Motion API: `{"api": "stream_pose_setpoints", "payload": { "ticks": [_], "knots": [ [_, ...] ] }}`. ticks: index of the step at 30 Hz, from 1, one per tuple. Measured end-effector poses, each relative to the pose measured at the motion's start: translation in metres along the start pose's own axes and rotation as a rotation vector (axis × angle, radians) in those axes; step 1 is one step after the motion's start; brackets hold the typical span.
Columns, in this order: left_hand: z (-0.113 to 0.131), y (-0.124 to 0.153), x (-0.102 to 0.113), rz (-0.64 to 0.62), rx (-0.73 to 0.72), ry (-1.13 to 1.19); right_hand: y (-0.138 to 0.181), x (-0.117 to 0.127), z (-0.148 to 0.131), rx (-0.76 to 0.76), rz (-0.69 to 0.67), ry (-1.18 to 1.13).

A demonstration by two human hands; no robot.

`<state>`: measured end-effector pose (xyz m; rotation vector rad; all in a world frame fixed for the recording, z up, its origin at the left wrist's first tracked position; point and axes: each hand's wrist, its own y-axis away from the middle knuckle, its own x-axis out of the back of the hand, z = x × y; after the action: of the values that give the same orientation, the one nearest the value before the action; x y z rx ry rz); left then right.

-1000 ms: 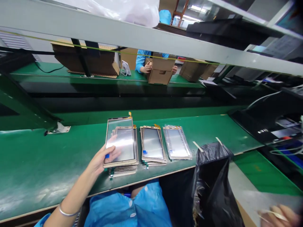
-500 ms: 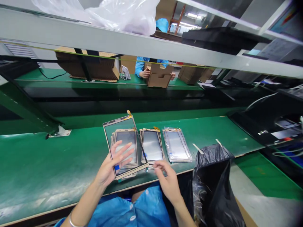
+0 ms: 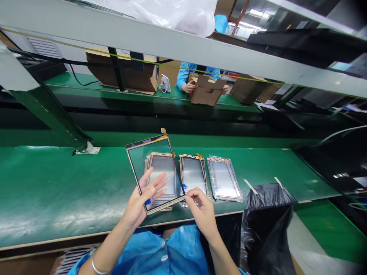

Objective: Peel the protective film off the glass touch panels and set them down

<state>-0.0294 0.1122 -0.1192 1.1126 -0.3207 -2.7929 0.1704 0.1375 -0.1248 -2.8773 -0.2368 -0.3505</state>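
Note:
My left hand (image 3: 143, 202) holds a gold-framed glass touch panel (image 3: 153, 162) tilted up above the green bench, thumb on its near edge and fingers spread behind the glass. My right hand (image 3: 200, 210) pinches at the panel's lower right corner, by a small blue tab (image 3: 183, 186). Below the panel lies a stack of like panels (image 3: 162, 172). A second stack (image 3: 193, 173) and a third, wrapped in clear film (image 3: 225, 179), lie to its right.
A black rubbish bag (image 3: 266, 225) hangs open at the bench's front edge on the right. Across the conveyor (image 3: 114, 114) another person in blue handles a cardboard box (image 3: 206, 91). A grey shelf beam (image 3: 172, 46) runs overhead.
My right hand came in from the lower right and now pinches the panel's corner. My left hand lifted the panel off the stack and tilted it up.

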Motion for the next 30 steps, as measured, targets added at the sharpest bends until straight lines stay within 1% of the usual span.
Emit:
{"api": "stream_pose_setpoints", "payload": {
  "ticks": [6,9,12,14,16,18,22,24,25,27,29,30],
  "knots": [
    [-0.002,0.006,0.003,-0.056,-0.056,-0.006,-0.004,-0.001,0.002,-0.084,-0.065,-0.003],
    [0.001,0.011,0.002,-0.040,-0.080,-0.002,-0.003,-0.004,0.004,-0.116,-0.077,-0.041],
    [0.002,0.014,0.003,-0.029,-0.101,-0.005,-0.002,-0.007,0.005,-0.117,-0.081,-0.050],
    [0.000,0.015,0.004,-0.031,-0.116,-0.018,-0.003,-0.008,0.004,-0.082,-0.089,-0.015],
    [-0.004,0.015,0.004,-0.036,-0.131,-0.041,-0.003,-0.008,0.003,-0.011,-0.104,0.051],
    [-0.006,0.015,0.003,-0.025,-0.151,-0.061,-0.003,-0.008,0.001,0.090,-0.109,0.144],
    [-0.006,0.011,-0.001,0.044,-0.199,-0.065,0.002,-0.013,-0.007,0.298,-0.135,0.296],
    [-0.005,0.007,0.000,0.058,-0.177,-0.044,0.003,-0.017,-0.014,0.332,-0.205,0.278],
    [-0.006,0.005,0.001,0.057,-0.154,-0.028,0.003,-0.019,-0.018,0.316,-0.260,0.229],
    [-0.008,-0.002,0.006,0.041,-0.099,0.010,0.000,-0.024,-0.030,0.226,-0.428,0.074],
    [-0.013,-0.008,0.011,0.022,-0.030,0.058,-0.010,-0.030,-0.047,0.149,-0.598,-0.087],
    [-0.016,-0.011,0.014,0.013,0.014,0.083,-0.018,-0.032,-0.057,0.146,-0.630,-0.153]
  ]
}}
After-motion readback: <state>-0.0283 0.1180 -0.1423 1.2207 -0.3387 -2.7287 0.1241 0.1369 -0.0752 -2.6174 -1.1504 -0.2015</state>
